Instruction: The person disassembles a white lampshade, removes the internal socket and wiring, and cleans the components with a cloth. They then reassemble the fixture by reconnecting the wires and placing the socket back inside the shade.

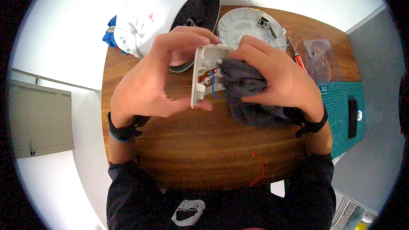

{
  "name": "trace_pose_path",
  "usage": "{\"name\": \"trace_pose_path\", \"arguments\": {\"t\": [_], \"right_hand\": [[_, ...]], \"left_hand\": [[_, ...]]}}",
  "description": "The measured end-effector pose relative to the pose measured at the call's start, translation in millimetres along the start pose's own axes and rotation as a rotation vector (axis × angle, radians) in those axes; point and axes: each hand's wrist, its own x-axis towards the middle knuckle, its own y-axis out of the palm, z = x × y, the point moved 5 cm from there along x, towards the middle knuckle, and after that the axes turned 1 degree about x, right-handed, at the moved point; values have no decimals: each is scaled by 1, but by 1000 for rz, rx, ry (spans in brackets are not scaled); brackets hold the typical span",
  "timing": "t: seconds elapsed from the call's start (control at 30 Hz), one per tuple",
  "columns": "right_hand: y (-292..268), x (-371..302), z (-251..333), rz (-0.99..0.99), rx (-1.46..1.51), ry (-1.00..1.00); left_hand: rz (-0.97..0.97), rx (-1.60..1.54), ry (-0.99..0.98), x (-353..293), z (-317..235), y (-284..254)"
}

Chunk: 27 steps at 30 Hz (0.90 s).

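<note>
A white plastic housing piece (208,54) is held up above the wooden table, its open inner side turned to the right. Inside it show a small brown circuit board, a white part and a blue wire (213,84). My left hand (157,74) grips the housing by its top and bottom edges. Bunched in my right hand (283,76) is a dark grey cloth (243,76), pressed against the inner side of the housing. The cloth's lower end hangs toward the table and hides part of the housing's interior.
A white helmet (149,15) lies at the back left beside a blue cloth (110,34). Behind my hands is a round white plastic cover (238,27) with wires. Red-handled pliers (298,59), a clear bag (319,59) and a green cutting mat (336,106) are on the right. A red wire (262,168) lies in front.
</note>
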Motion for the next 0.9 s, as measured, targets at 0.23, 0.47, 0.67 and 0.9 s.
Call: {"name": "trace_pose_path", "arguments": {"t": [0.23, 0.47, 0.67, 0.9], "right_hand": [[-3, -2, -1, 57, -9, -23], [7, -3, -1, 126, 63, -39], [5, -2, -9, 129, -57, 41], [-3, -2, -2, 73, -80, 13]], "left_hand": [[29, 77, -28, 0, -5, 0], [21, 180, -81, -3, -1, -4], [11, 148, -83, -5, -3, -2], [42, 182, -94, -7, -3, -1]]}}
